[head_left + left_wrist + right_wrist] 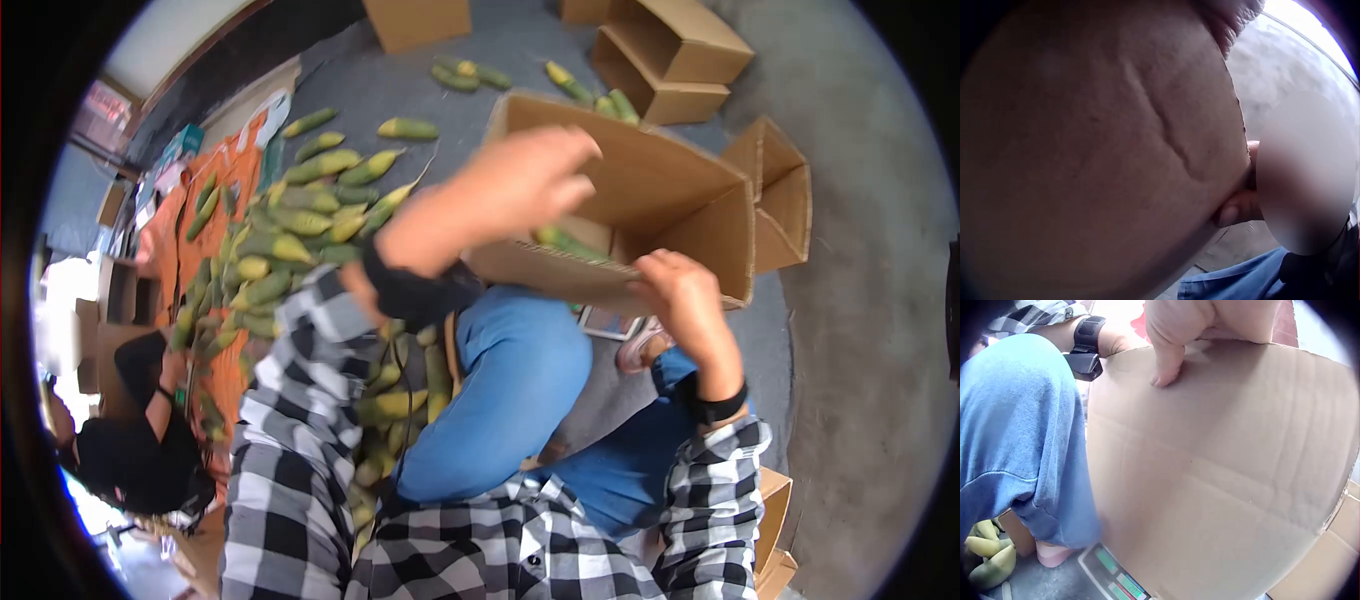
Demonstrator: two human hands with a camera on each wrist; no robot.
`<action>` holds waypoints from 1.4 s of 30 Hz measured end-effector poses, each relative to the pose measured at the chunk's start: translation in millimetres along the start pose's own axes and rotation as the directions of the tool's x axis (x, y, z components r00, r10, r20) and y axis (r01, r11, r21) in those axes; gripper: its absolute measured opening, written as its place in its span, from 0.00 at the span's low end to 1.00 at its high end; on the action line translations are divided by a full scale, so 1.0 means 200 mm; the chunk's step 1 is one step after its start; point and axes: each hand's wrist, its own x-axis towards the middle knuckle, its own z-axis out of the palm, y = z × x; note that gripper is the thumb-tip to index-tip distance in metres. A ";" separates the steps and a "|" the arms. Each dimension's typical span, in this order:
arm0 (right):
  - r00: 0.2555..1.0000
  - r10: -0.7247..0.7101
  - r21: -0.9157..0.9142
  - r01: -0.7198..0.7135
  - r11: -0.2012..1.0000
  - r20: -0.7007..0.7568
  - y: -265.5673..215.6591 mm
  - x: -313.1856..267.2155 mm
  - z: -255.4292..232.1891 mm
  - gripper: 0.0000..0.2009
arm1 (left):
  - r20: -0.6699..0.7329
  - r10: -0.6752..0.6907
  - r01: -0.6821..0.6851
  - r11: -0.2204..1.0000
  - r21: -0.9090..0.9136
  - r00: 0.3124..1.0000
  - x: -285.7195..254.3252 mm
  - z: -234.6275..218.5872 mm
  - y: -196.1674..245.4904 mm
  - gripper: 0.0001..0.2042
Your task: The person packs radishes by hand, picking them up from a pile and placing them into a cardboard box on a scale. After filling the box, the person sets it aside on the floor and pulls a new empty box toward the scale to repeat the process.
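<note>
An open cardboard box stands in front of the person's knees, with a green radish visible inside. My left hand, blurred, hovers over the opening with thumb and fingers apart, holding nothing visible. In the left wrist view, the box wall fills most of the picture. The near rim is gripped by my right hand. In the right wrist view, that hand's thumb presses on the outer face of the box. A scale with a lit display shows at the box's lower edge.
Many green radishes lie piled on an orange sheet and dark floor cloth at left. Other cardboard boxes stand beyond and to the right. Another person in black sits at far left. A jeans-covered knee is close to the box.
</note>
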 end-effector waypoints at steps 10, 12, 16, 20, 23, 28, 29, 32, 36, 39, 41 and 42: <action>0.994 0.088 0.023 -0.090 0.996 0.067 -0.06 0.04 -0.04 0.08 | -0.081 -0.961 0.823 0.181 0.539 0.264 -2.08 -0.40 -0.57 0.19; 0.991 0.112 0.025 -0.114 0.993 0.079 -0.08 0.04 -0.04 0.09 | -0.108 -0.984 0.818 0.056 0.573 0.142 -2.50 -0.27 -0.58 0.25; 0.981 0.170 -0.004 -0.171 0.985 0.088 -0.09 0.06 -0.05 0.13 | -0.159 -0.977 0.915 -0.192 0.355 -0.144 -2.95 -0.05 -0.53 0.31; 0.976 0.204 -0.036 -0.201 0.979 0.081 -0.11 0.07 -0.04 0.13 | -0.213 -0.932 0.953 -0.302 0.007 -0.294 -3.12 0.05 -0.59 0.30; 0.975 0.206 -0.055 -0.202 0.978 0.080 -0.11 0.07 -0.04 0.13 | 0.165 -0.878 0.598 -0.433 -0.674 -0.450 -3.12 0.04 -0.63 0.22; 0.989 0.143 -0.028 -0.142 0.989 0.048 -0.10 0.08 -0.04 0.11 | 0.002 -0.935 0.731 -0.280 -0.623 -0.356 -3.10 0.06 -0.57 0.19; 0.990 0.132 -0.029 -0.131 0.991 0.054 -0.08 0.08 -0.04 0.11 | 0.022 -0.920 0.733 -0.327 -0.597 -0.392 -3.08 0.06 -0.53 0.23; 0.993 0.116 -0.067 -0.115 0.991 0.011 -0.05 0.06 -0.05 0.14 | -0.244 -0.957 0.973 -0.105 -0.203 -0.154 -3.04 0.10 -0.42 0.35; 0.998 0.061 -0.054 -0.061 0.997 0.007 0.01 0.01 -0.03 0.13 | -0.338 -0.922 0.976 0.214 -0.040 0.189 -2.57 -0.03 -0.20 0.37; 0.997 0.079 -0.032 -0.078 0.996 0.025 0.01 0.01 -0.04 0.14 | -0.433 -0.806 0.911 0.398 0.109 0.404 -2.18 -0.20 -0.08 0.37; 0.998 0.067 -0.026 -0.066 0.997 0.015 0.02 0.00 -0.02 0.15 | -0.452 -0.692 0.816 0.551 0.172 0.563 -1.80 -0.36 -0.02 0.37; 0.998 0.064 -0.018 -0.064 0.998 0.017 0.02 0.00 -0.02 0.15 | -0.442 -0.662 0.774 0.619 0.133 0.605 -1.58 -0.43 0.03 0.37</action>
